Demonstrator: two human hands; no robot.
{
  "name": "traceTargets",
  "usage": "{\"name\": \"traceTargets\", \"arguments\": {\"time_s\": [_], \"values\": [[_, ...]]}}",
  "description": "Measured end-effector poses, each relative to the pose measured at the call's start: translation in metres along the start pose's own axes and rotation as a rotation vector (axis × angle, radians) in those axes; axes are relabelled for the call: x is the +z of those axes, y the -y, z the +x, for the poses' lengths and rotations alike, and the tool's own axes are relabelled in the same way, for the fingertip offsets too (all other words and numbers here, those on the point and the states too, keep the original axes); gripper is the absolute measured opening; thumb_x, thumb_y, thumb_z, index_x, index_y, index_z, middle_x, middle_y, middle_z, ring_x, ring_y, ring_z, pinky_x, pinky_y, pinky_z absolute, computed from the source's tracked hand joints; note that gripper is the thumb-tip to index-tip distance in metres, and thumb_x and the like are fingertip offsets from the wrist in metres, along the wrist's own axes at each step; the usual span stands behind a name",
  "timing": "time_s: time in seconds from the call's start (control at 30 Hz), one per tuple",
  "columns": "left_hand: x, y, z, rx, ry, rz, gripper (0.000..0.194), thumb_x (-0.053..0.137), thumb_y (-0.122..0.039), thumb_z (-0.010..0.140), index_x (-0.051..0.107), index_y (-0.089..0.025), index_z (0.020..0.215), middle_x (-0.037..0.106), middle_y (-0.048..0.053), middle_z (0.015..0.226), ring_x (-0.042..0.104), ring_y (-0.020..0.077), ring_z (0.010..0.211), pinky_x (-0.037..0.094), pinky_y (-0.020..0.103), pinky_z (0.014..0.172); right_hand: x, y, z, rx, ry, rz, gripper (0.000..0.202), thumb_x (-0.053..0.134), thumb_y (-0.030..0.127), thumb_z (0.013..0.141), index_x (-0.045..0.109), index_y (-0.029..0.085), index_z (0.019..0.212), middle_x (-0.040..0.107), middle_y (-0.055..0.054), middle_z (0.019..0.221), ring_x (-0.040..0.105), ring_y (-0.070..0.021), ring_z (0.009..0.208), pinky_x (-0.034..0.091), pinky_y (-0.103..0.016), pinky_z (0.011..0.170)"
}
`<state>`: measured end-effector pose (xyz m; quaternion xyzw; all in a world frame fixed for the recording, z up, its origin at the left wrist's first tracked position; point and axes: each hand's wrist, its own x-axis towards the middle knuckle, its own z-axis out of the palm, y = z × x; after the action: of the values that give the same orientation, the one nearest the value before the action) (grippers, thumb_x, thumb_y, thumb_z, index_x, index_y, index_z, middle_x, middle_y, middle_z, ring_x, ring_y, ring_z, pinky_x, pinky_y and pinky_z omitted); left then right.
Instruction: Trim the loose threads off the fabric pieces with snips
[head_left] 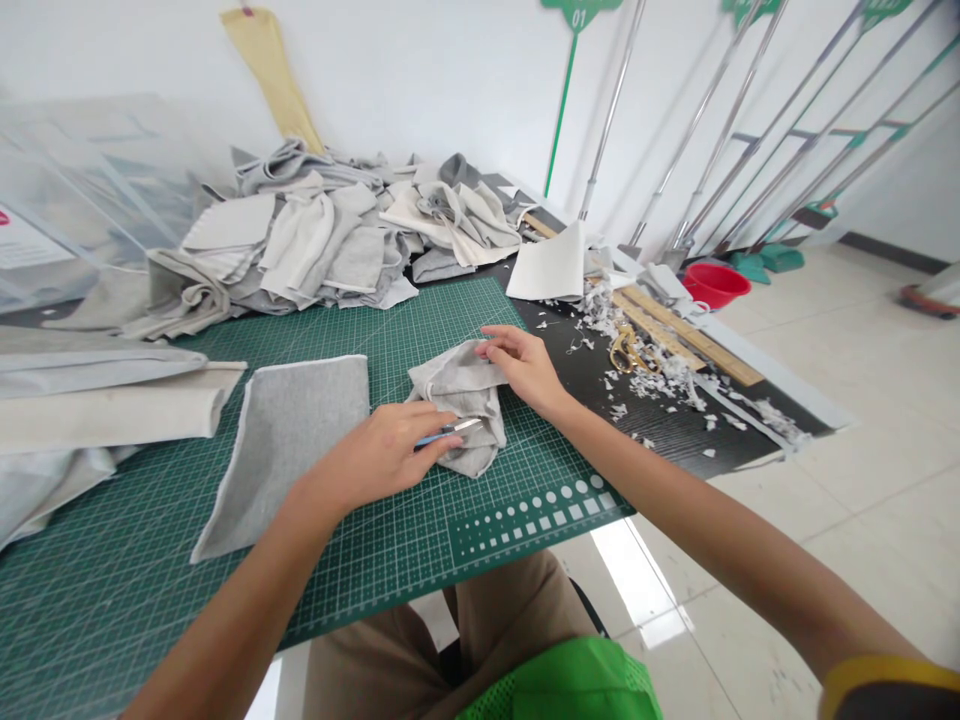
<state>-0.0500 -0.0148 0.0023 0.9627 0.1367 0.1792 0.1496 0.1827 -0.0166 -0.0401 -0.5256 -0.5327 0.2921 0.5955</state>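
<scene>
Green garment [566, 680] below the hands; left hand [379, 455] closed on blue-handled snips [466, 425] over crumpled grey cloth [454, 372], loosely open right hand [525, 370] touching its far side. Positioning seems underway; next calls for steadying folds.

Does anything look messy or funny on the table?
Yes, fluffy pale scraps messily litter the black tabletop at right, around the gold scissors. The middle cloth is rumpled, unlike the flat one left of it.
</scene>
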Motion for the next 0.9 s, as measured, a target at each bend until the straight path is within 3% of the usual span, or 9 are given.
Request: {"name": "traceTargets", "arguments": {"time_s": [0.57,0.7,0.9], "values": [[-0.0038,-0.0015,-0.0008,-0.011,-0.022,-0.021,0.021,0.052,-0.027,0.095,0.066,-0.015,0.105,0.070,0.005,0.089,0.064,0.0166,0.081,0.049,0.029,0.072,-0.0004,0.0020,-0.0005,0.014,-0.004,-0.022,0.026,0.056,0.020,0.082,0.062,0.019,0.107,0.073,-0.004,0.087,0.068,-0.0176,0.085,0.054,-0.039,0.085],[-0.0053,-0.0012,-0.0007,-0.044,0.028,0.003,0.022,0.056,-0.031,0.093,0.066,-0.017,0.107,0.070,0.003,0.087,0.064,0.0172,0.079,0.049,0.029,0.071,-0.0004,0.0021,-0.0003,0.005,-0.005,-0.011,0.026,0.056,0.019,0.081,0.062,0.018,0.107,0.073,-0.004,0.086,0.068,-0.0179,0.085,0.054,-0.038,0.085],[-0.0074,-0.0015,-0.0010,-0.020,0.016,-0.003,0.022,0.048,-0.028,0.096,0.067,-0.017,0.102,0.069,0.004,0.086,0.064,0.0165,0.078,0.049,0.029,0.070,-0.0002,0.0035,-0.0010,0.020,-0.002,-0.014,0.026,0.056,0.019,0.082,0.062,0.019,0.106,0.073,-0.004,0.086,0.068,-0.0172,0.084,0.054,-0.037,0.082]]}}
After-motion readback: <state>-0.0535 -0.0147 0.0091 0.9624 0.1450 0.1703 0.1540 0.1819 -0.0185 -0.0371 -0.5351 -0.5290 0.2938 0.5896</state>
